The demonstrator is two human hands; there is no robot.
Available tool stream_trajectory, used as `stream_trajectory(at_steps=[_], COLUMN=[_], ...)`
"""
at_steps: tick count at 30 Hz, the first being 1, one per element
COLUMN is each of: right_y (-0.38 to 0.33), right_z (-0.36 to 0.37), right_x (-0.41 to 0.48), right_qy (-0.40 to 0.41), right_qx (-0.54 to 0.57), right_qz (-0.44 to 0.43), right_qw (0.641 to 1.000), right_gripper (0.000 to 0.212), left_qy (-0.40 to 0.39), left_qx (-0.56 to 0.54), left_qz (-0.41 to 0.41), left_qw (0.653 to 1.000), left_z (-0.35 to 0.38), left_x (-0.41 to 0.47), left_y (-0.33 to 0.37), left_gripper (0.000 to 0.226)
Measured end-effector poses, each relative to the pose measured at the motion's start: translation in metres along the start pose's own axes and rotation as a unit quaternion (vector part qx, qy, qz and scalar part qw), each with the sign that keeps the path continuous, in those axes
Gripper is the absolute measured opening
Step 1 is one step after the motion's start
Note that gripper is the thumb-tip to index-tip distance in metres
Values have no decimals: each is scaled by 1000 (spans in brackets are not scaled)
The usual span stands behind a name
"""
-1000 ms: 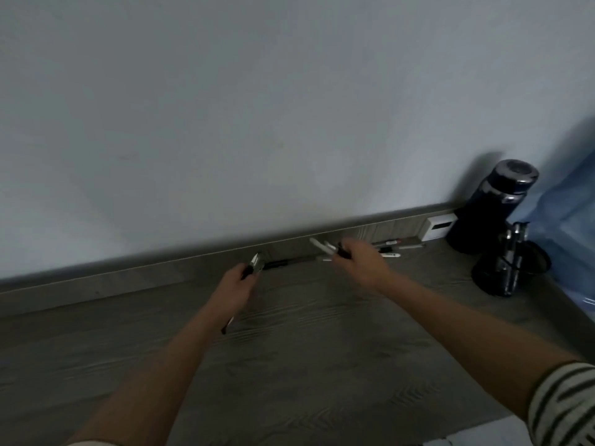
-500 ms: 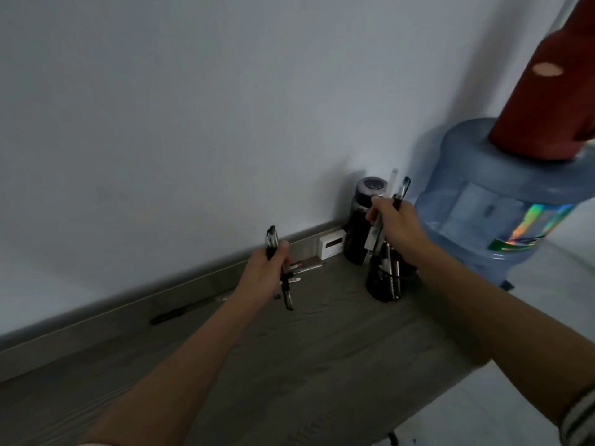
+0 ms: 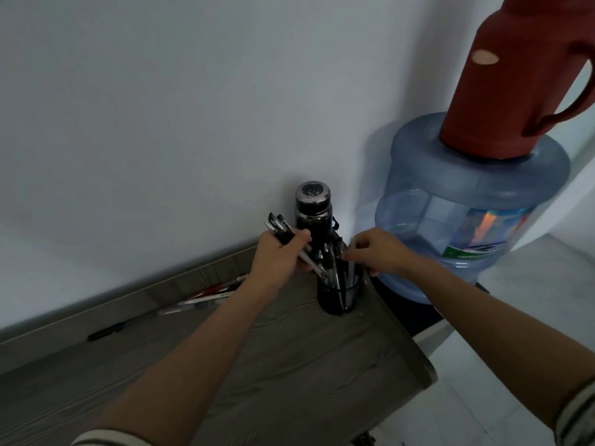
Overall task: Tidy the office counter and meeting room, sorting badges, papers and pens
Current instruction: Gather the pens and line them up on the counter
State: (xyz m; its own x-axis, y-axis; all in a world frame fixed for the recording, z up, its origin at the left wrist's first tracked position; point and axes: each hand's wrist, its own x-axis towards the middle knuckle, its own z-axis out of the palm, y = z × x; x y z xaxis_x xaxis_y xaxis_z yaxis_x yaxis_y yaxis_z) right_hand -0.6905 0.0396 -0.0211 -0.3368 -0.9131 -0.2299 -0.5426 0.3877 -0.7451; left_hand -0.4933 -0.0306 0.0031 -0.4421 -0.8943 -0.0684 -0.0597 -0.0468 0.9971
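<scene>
A black mesh pen holder stands near the right end of the grey wooden counter, with several pens upright in it. My left hand grips a bundle of pens just left of the holder, their lower tips slanting toward its rim. My right hand hovers over the holder's right side, fingertips pinching a pen that stands in it. Loose pens lie along the counter's back ledge, and a black pen lies further left.
A black flask stands against the wall behind the holder. To the right sits a blue water jug with a red thermos on top. The counter's right edge drops to a pale floor.
My left hand carried its pens rightward up to the holder. My right hand lowered its pens into the holder. The view swung right and closer to the holder.
</scene>
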Motion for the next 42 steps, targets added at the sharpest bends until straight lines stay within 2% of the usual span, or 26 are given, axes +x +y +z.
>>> stream_trajectory(at_steps=[3,7,11,14,19,24,28,31,34,39,42], right_y=[5,6,13,12,-7,-54,-89,-111,-121,-121,-123], right_z=[-7,-13,-17,-18,-18,1,32,68,110,177,211], right_x=[-1,-6,-6,-4,5,6,5,8,14,29,35], right_qy=[-10,-26,-27,4,120,133,79,23,-21,-85,-104], right_qx=[43,86,104,109,70,52,49,18,-22,-180,-243], right_qz=[-14,-31,-41,-49,-118,-197,-240,-262,-263,-236,-222], right_qw=[999,995,993,993,983,970,966,965,964,951,939], right_gripper=[40,25,27,23,10,4,10,17,11,17,29], left_qy=[-2,-30,-34,-14,28,99,139,150,150,94,46], left_qx=[27,113,165,171,165,196,276,351,422,534,580], left_qz=[0,9,25,34,40,29,17,-7,-34,-99,-114], left_qw=[1000,993,985,985,985,975,951,924,893,835,806], left_z=[13,27,30,24,5,-48,-109,-160,-206,-271,-297], left_x=[4,7,11,14,19,25,18,2,-16,-38,-47], left_y=[-5,-11,-16,-15,-8,-6,-21,-37,-57,-89,-106], left_gripper=[13,7,9,11,14,20,12,15,14,18,36])
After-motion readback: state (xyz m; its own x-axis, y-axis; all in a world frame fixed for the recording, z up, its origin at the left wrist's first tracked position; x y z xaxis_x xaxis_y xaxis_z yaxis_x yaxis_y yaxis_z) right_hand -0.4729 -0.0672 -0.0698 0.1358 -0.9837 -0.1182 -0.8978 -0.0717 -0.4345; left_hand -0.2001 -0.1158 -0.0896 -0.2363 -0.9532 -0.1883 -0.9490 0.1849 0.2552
